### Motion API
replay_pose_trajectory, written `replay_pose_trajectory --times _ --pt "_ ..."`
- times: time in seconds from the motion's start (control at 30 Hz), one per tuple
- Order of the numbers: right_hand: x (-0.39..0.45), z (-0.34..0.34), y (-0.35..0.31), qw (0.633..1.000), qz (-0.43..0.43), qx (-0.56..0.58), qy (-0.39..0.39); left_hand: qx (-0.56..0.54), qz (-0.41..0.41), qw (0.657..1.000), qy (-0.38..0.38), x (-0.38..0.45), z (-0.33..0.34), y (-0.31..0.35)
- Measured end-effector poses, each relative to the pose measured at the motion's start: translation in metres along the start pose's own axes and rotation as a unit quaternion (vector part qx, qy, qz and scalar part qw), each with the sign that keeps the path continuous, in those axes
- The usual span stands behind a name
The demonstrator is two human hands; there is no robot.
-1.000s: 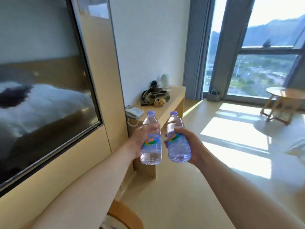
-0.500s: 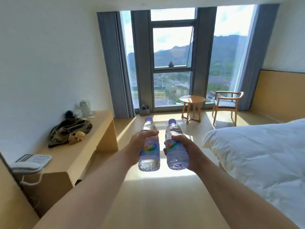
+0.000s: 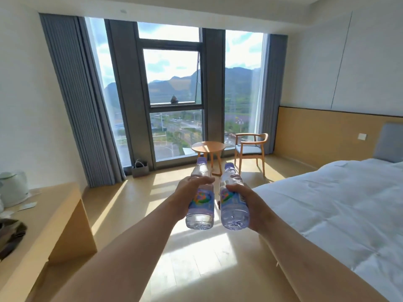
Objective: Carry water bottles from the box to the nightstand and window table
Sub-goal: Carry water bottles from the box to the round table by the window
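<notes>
1. Left hand curled round left bottle; right hand curled round right bottle. Both bottles upright, held out front, close but apart.
2. Window table ahead by the glass, chair just beside it. Nightstand, box: not in view.
3. Step in hand, likely: carry to table. Best kept upright, grips firm at labels, bottles apart.
4. Bed corner close on right; worth skirting. Base down flat on tabletop, away from edge.
</notes>
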State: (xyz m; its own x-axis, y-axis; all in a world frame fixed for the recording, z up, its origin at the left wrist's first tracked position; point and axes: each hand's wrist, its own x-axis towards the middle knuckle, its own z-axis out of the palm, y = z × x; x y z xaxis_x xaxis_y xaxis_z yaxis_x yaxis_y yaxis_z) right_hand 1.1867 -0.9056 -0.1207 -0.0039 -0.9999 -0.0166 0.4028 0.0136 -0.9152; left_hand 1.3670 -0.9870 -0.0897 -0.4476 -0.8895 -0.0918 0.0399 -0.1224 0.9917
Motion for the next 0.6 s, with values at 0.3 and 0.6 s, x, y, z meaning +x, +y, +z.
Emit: replay_pose_trajectory --times 0.3,0.6 --pt "0.174 -0.034 -0.021 0.999 -0.008 -0.018 0.03 0.005 -0.009 0.999 -0.037 0.183 -0.04 0.024" --pt "0.389 -0.112 -0.046 0.999 -0.019 -0.021 0.039 -0.003 0.0 1.0 -0.026 0.407 -0.064 0.03"
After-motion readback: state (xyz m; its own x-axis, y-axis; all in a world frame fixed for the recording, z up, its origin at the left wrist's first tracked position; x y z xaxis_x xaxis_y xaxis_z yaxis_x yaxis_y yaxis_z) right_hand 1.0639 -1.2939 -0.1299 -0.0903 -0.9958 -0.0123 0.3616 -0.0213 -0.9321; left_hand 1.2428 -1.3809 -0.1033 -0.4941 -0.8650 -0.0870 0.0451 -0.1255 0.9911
